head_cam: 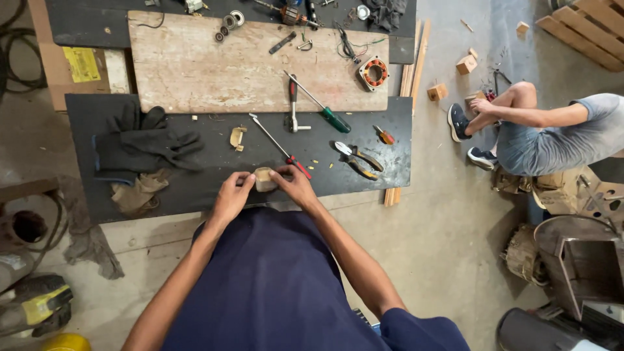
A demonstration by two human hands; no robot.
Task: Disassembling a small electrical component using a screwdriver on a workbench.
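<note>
Head view: left hand and right hand pinch a small tan block between fingertips at the black mat's 6 o'clock edge; red-handled screwdriver at 1 o'clock lies untouched; work on the block appears barely begun

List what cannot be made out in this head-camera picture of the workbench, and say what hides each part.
- Small beige block: its underside and ends, covered by left hand and right hand.
- Tan cloth: partly under black gloves.
- Seated person: upper body cut by the right edge.
</note>
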